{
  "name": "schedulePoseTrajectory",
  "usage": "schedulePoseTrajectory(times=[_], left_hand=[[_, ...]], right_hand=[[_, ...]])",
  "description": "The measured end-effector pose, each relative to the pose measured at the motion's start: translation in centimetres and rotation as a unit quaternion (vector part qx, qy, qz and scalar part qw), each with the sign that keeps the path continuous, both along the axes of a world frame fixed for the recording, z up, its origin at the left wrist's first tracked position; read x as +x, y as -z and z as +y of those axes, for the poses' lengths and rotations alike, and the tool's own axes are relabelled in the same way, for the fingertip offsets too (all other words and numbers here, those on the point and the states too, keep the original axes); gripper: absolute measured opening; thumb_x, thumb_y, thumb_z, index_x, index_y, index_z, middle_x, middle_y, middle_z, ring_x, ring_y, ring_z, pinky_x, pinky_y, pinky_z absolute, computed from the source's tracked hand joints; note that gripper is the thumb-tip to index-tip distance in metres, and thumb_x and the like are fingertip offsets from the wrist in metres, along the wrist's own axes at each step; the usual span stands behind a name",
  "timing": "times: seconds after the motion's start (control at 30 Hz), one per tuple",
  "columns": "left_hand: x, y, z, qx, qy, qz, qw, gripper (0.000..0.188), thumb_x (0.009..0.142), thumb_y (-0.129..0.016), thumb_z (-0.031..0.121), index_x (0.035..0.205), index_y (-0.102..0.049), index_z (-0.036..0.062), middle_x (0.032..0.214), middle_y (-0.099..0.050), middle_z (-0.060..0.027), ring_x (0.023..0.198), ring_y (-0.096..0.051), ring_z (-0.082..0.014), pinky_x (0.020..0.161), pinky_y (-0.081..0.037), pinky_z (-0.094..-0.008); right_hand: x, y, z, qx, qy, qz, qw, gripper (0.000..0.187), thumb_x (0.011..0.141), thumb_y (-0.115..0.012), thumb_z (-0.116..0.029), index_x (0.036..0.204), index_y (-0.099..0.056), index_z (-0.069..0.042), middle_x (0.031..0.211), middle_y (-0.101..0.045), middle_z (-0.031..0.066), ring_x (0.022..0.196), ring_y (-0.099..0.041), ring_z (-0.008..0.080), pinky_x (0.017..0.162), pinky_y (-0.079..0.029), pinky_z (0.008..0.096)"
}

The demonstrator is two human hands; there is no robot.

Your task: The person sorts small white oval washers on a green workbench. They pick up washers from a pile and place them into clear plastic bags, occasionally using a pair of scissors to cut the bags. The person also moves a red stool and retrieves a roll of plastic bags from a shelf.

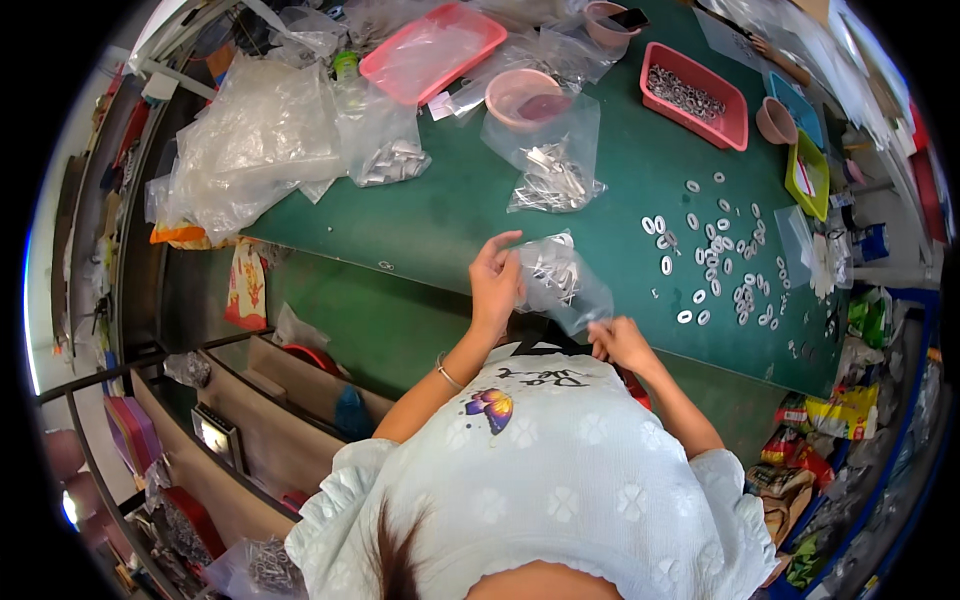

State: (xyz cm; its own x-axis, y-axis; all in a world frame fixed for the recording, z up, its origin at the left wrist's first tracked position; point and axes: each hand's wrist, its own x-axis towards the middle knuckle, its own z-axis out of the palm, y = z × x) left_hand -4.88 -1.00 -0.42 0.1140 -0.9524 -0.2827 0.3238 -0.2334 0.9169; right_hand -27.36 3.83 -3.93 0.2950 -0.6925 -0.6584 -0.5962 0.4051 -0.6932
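A clear plastic bag (590, 300) with several small shiny metal parts in it lies at the table's near edge, in front of my body. My left hand (495, 285) is at the bag's left side, its fingers curled against the plastic; the fingertips are partly hidden. At the bag's lower right corner, my right hand (622, 343) pinches the plastic between thumb and fingers. Just beyond, another clear bag (555, 175) of similar metal parts rests on the table. Many oval metal rings (712, 255) are spread to the right of my hands.
The green table (450, 220) carries a pink tray of metal parts (690, 97), a pink bowl (515, 95), a red tray (435, 50) and a yellow-green basket (806, 175). A heap of plastic bags (255, 140) covers its left end. Shelving (265, 385) stands at the lower left.
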Motion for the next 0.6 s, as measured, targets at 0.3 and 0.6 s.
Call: schedulePoseTrajectory(times=[0.3, 0.6], left_hand=[[7.0, 0.2, -6.2, -0.044, -0.056, -0.036, 0.997, 0.031, 0.084, -0.048, 0.002, 0.114, -0.046, -0.0039, 0.061, -0.042, 0.0031, 0.046, -0.036, -0.0046, 0.041, -0.035, -0.0208], [11.2, 7.0, -6.4, -0.04, -0.178, -0.016, 0.983, 0.063, 0.085, -0.058, 0.024, 0.131, -0.023, -0.0004, 0.1, -0.05, -0.0093, 0.088, -0.049, -0.0141, 0.072, -0.044, -0.0286]], right_hand=[[5.5, -5.9, -9.1, -0.224, 0.036, -0.162, 0.96, 0.032, 0.087, -0.046, -0.02, 0.06, -0.047, -0.003, 0.05, -0.047, 0.0027, 0.045, -0.044, 0.0082, 0.045, -0.032, 0.0241], [13.6, -4.4, -16.8, -0.16, 0.088, -0.329, 0.926, 0.026, 0.082, -0.047, -0.014, 0.058, -0.048, -0.003, 0.048, -0.041, 0.0013, 0.044, -0.045, 0.0104, 0.045, -0.036, 0.0243]])
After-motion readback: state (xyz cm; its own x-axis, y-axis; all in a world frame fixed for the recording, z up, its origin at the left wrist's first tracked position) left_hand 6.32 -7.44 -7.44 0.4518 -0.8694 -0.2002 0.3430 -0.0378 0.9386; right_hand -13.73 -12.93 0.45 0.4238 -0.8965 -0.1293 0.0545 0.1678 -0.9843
